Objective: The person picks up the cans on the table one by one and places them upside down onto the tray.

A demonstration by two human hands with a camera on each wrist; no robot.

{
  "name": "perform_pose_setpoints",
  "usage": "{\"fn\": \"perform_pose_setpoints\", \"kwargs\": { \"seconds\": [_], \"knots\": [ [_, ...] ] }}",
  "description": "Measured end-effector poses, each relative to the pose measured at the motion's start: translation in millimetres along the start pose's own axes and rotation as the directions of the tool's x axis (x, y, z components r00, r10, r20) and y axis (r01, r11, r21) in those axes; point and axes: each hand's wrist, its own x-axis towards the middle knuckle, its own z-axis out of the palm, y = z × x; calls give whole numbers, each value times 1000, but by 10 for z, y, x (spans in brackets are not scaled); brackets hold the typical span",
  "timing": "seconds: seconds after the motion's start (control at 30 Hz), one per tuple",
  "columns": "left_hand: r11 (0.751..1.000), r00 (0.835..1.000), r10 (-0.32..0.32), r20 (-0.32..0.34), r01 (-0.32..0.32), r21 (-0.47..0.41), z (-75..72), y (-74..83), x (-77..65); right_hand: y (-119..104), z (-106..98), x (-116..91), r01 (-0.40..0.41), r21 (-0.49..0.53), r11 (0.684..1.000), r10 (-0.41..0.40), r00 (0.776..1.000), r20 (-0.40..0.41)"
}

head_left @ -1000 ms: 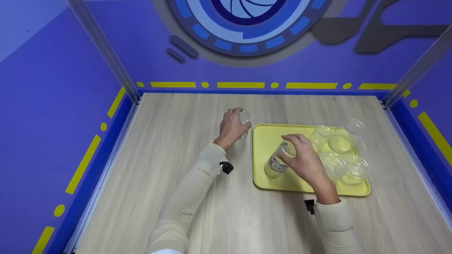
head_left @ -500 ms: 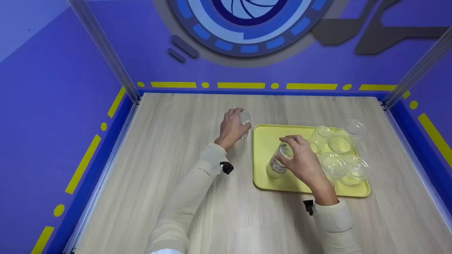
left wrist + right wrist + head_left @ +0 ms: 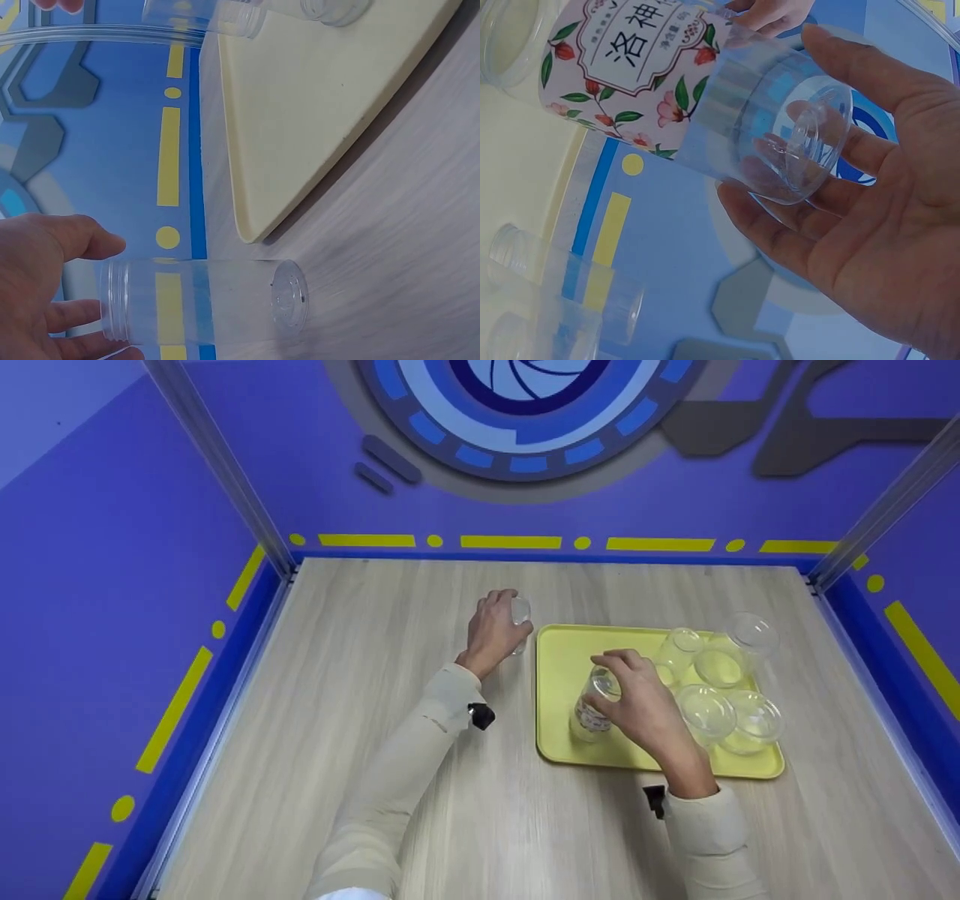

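My left hand (image 3: 491, 628) curls round the top of a clear, unlabelled plastic jar (image 3: 240, 300), which stands upright on the table left of the tray. Its threaded mouth is at the hand and its base is on the wood. Over the yellow tray (image 3: 561, 649), my right hand (image 3: 646, 701) holds a clear jar with a floral printed label (image 3: 637, 67) by its base end. That jar is upside down, its mouth end down at the tray, where the contact is hard to make out. Part of its label is hidden by the fingers in the head view.
Several clear jars crowd the tray's right half, among them a far jar (image 3: 684, 643), a near jar (image 3: 705, 711) and a right-hand jar (image 3: 756, 714). Another clear jar (image 3: 752, 632) is at the back right corner. Blue panels (image 3: 480, 514) enclose the wooden table (image 3: 375, 660).
My right hand has shifted the labelled jar slightly right, and the jar leans less than before. My left hand and its jar stay in place.
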Motion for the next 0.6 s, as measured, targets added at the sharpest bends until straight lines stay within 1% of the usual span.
{"fn": "perform_pose_setpoints", "kwargs": {
  "seconds": [0.1, 0.37, 0.6],
  "knots": [
    [1000, 1000, 12, 2, -12, 0, 4, 5, 7, 4, 3, -7, 5, 0, 1000, -5, 1000, -5],
    [999, 999, 42, 14, -43, 16, -1, 30, 30, 10, 25, -18, 49, 7, 999, -49, 998, -26],
    [999, 998, 48, 28, -49, 21, 3, 51, 48, 15, 31, -11, 45, 6, 999, -44, 999, -14]
  ]
}}
